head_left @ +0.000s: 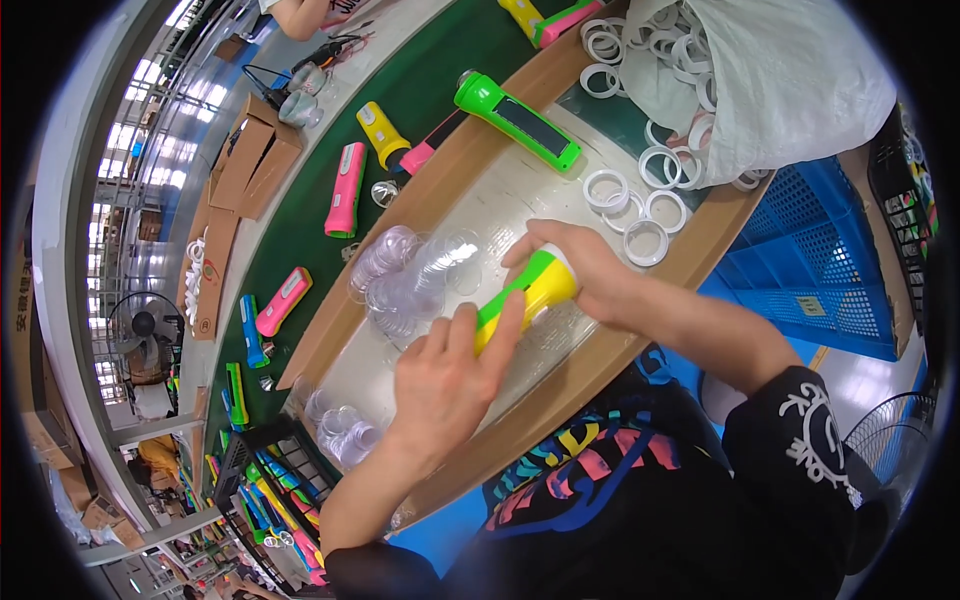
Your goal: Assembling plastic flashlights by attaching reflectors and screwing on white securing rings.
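Note:
Both hands hold one yellow and green flashlight [541, 284] over the work surface. My left hand [450, 375] is closed round its narrow handle end. At the wide head, with a white ring on its rim, my right hand [590, 265] wraps its fingers; part of the head is hidden. Clear plastic discs [415, 275] lie in overlapping stacks just beyond my left hand. Several white rings [645, 242] lie loose beyond my right hand. A green flashlight with a dark panel [520, 122] rests across the far cardboard edge.
A green conveyor belt [310, 240] runs past the far side, carrying pink, yellow and blue flashlights. Cardboard strips [560, 400] border the work surface. A white sack [800, 80] spills rings at the upper right, above a blue crate [800, 260]. Another person's arm [300, 15] shows across the belt.

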The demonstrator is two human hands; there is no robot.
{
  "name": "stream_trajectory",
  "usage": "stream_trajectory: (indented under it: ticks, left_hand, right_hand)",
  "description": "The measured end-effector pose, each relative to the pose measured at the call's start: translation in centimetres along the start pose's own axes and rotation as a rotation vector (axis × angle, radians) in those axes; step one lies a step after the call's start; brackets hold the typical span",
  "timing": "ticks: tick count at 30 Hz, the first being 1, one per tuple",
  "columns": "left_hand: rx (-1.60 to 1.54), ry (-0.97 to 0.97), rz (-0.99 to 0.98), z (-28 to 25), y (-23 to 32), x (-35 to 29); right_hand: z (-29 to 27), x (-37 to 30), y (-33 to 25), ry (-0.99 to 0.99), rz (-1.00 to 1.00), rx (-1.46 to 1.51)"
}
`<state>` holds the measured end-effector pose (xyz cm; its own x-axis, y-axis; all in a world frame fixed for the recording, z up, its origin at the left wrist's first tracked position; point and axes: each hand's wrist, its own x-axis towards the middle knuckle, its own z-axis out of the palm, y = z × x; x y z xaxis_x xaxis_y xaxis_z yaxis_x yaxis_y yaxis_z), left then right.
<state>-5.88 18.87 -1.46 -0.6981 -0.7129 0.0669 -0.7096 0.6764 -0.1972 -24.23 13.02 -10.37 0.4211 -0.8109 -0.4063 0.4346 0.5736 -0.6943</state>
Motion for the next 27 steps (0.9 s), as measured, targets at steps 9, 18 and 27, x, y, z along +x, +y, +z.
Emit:
stream_trajectory:
  ticks: [9, 18, 27]
  left_hand:
    - [-0.855, 0.03, -0.217, 0.0, -0.4, -1.6]
    - [-0.702, 0.195, -0.258, 4.0, -0.4, -1.2]
    - [-2.484, -0.081, -0.696, 4.7, 5.4, -2.2]
  right_hand:
    - [0.5, -3.0, -0.2, -0.178, -0.58, -0.412]
    - [0.6, -2.2, -1.9, -0.067, -0.156, 0.092]
    - [2.5, -2.9, 0.5, -0.257, -0.423, 0.302]
